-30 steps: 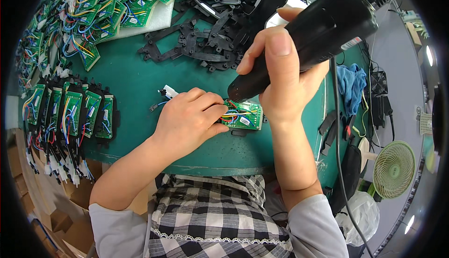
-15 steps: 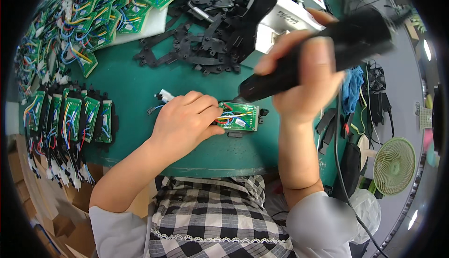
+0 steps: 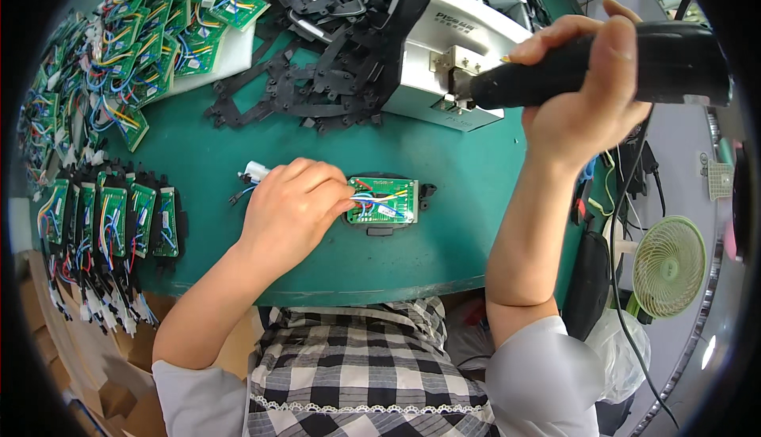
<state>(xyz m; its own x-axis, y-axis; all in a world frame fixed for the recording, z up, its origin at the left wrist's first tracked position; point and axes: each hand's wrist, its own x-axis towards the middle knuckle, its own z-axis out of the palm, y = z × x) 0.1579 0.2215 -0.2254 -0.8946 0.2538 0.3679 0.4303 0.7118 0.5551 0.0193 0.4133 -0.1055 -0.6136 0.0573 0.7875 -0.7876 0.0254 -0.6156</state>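
My right hand [image 3: 590,96] is wrapped round a black electric screwdriver [image 3: 547,68], held nearly level. The tool's tip reaches the small metal outlet [image 3: 456,80] on the front of a white box-shaped screw feeder [image 3: 432,41]. Closer to me, a green circuit board [image 3: 396,191] sits in a black plastic frame [image 3: 380,232] on the table. The fingers of my left hand [image 3: 297,199] close on the coloured wires [image 3: 372,198] at the board's left side. A white connector [image 3: 255,172] sticks out beyond that hand; its wires are partly hidden beneath it.
Several framed boards [image 3: 113,215] stand in a row at the left table edge, wires hanging over. Behind them lies a heap of wired boards [image 3: 178,33]. Black plastic frames [image 3: 317,80] pile up at the back. A green fan [image 3: 670,267] and the tool's cable [image 3: 617,278] are at right.
My right hand has moved the screwdriver from the board's upper edge up and right to the screw feeder. My left hand stays at the wires; the whole view has shifted slightly.
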